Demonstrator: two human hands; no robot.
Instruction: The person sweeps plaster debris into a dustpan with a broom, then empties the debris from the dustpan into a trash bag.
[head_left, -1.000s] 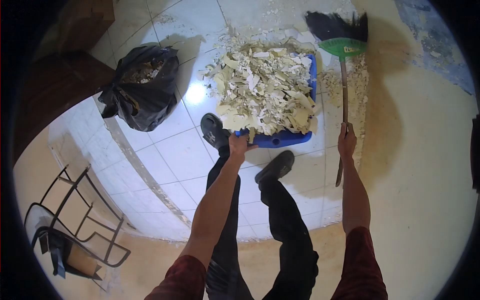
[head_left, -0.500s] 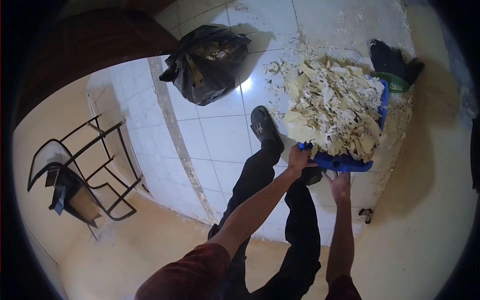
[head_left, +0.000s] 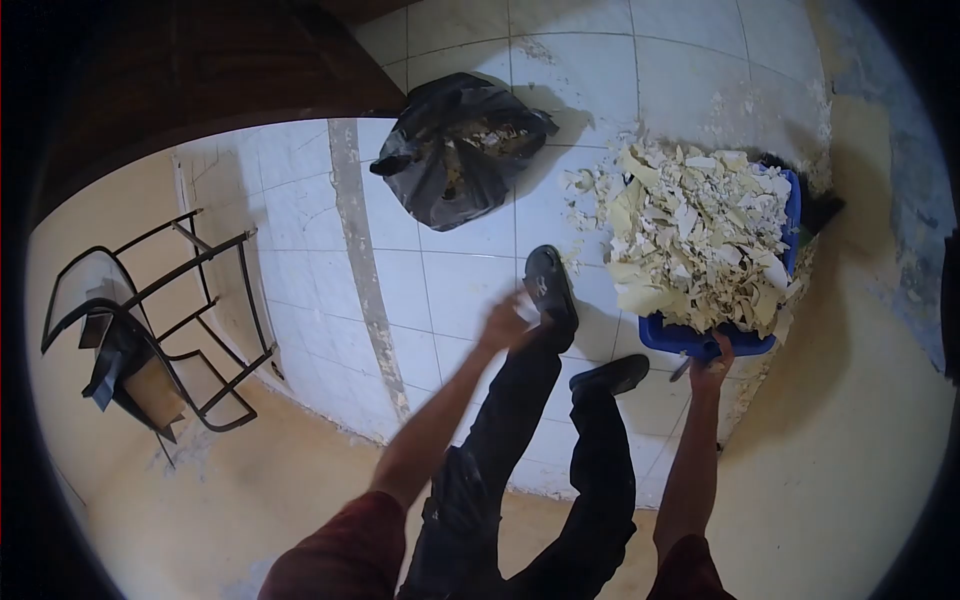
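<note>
A blue plastic container (head_left: 665,337) is heaped with pale yellow and white flakes (head_left: 700,235), like peeled paint or plaster. My right hand (head_left: 708,365) is shut on the near end of the container, with the thumb over the rim and the other fingers partly hidden below. My left hand (head_left: 506,320) is off the container, in the air beside my left shoe (head_left: 548,280). It is slightly blurred, with its fingers apart and nothing visible in them. The container looks raised off the tiles.
A black plastic bag (head_left: 450,165) with debris in its opening sits on the tiled floor (head_left: 465,285). Dark broom bristles (head_left: 822,212) show behind the container. A black-framed chair (head_left: 180,310) lies to the left. Dark wooden furniture (head_left: 230,80) fills the upper left.
My left hand has let go of the container and moved left. My right hand has gone from under the near edge to gripping it. The broom is now mostly covered by the container.
</note>
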